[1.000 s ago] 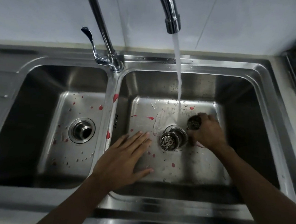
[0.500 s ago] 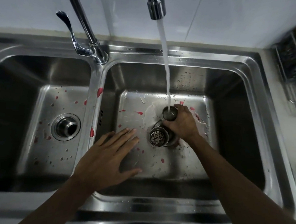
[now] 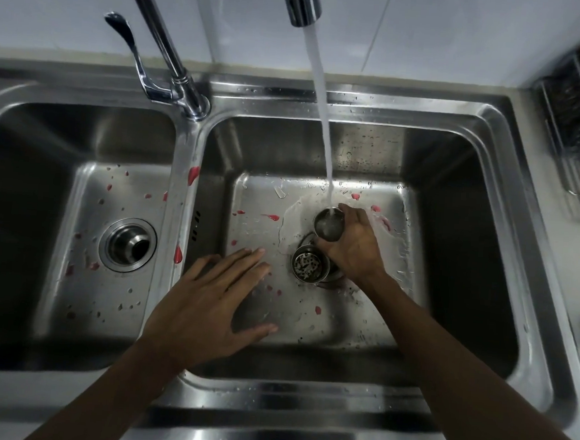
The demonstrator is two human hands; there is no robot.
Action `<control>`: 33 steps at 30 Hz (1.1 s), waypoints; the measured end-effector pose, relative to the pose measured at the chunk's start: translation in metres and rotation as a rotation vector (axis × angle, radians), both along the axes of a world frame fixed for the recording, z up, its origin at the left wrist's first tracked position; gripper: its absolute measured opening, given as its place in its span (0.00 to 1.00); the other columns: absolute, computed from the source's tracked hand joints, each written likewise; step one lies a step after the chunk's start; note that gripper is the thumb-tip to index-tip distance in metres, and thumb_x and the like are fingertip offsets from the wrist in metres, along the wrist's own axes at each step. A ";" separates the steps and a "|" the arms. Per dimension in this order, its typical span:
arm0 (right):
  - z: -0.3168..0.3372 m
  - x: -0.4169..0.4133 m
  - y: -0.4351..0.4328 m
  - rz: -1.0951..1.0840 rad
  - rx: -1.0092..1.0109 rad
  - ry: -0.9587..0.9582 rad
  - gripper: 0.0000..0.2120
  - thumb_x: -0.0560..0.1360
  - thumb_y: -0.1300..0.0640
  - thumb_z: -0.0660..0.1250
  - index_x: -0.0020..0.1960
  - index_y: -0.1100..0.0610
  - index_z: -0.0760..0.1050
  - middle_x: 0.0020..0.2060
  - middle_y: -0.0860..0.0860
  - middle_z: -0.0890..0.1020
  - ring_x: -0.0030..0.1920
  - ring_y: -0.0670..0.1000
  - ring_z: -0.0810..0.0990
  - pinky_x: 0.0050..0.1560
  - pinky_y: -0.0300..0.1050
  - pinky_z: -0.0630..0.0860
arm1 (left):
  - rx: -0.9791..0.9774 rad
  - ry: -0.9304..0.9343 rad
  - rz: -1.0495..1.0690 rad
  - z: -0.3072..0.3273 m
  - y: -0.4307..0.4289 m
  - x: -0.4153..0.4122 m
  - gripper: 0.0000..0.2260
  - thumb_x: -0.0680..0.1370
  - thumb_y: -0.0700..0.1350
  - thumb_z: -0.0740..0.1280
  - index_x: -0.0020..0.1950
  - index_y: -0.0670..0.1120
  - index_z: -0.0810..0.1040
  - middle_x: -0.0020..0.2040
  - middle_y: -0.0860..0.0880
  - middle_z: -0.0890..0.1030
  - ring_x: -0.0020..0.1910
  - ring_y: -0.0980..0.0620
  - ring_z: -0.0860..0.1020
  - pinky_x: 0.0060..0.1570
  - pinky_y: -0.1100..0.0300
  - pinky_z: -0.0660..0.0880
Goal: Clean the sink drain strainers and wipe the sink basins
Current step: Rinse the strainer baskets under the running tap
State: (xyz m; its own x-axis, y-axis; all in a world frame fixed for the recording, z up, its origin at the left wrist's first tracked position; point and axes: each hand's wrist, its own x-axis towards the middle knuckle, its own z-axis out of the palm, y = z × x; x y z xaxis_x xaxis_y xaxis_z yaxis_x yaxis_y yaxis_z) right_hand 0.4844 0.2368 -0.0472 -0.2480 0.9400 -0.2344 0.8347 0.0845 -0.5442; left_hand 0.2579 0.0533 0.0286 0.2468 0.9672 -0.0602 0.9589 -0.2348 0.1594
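Two hands are working in the right basin (image 3: 343,323): the right hand (image 3: 357,248) is gripping a strainer cup (image 3: 329,225) under the water stream (image 3: 323,119), and the left hand (image 3: 207,303) is lying flat, holding nothing. Rinsing is going on; next, probably, the cup is needing a turn.

Place: kitchen, domestic in look.
Sink (image 3: 358,104): stainless steel, two basins, under the right hand (image 3: 355,245).
Tap (image 3: 163,39): tall swivel spout, water running, above that hand.
Wall (image 3: 73,8): pale tiles beyond the hand.
Rack (image 3: 578,144): wire, on the surface (image 3: 559,273) right of the hand.
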 end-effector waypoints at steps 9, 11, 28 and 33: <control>0.007 -0.007 0.019 -0.657 -0.599 0.641 0.19 0.75 0.43 0.69 0.54 0.58 0.82 0.46 0.55 0.85 0.44 0.52 0.82 0.45 0.47 0.80 | -0.023 0.006 0.009 0.000 0.000 -0.001 0.40 0.78 0.75 0.58 0.80 0.48 0.67 0.81 0.49 0.67 0.78 0.50 0.68 0.74 0.49 0.62; 0.010 -0.005 0.021 -0.823 -0.886 0.904 0.21 0.77 0.43 0.66 0.59 0.59 0.79 0.50 0.60 0.83 0.41 0.53 0.81 0.36 0.43 0.78 | -0.026 0.004 0.012 0.000 0.000 -0.001 0.40 0.78 0.75 0.58 0.80 0.48 0.67 0.81 0.49 0.68 0.77 0.50 0.69 0.73 0.48 0.65; 0.027 0.026 0.000 -0.337 -0.272 0.192 0.34 0.69 0.48 0.79 0.69 0.57 0.69 0.65 0.57 0.76 0.60 0.55 0.79 0.58 0.52 0.80 | -0.067 0.013 0.025 0.001 0.000 -0.001 0.41 0.78 0.76 0.57 0.81 0.48 0.66 0.81 0.48 0.68 0.77 0.49 0.69 0.74 0.48 0.63; 0.037 0.058 -0.041 0.175 -0.244 -0.190 0.39 0.64 0.44 0.82 0.68 0.55 0.69 0.63 0.57 0.73 0.56 0.58 0.79 0.54 0.47 0.77 | -0.079 0.016 0.040 0.003 0.000 0.001 0.41 0.78 0.76 0.57 0.81 0.49 0.66 0.81 0.49 0.68 0.76 0.49 0.70 0.73 0.49 0.62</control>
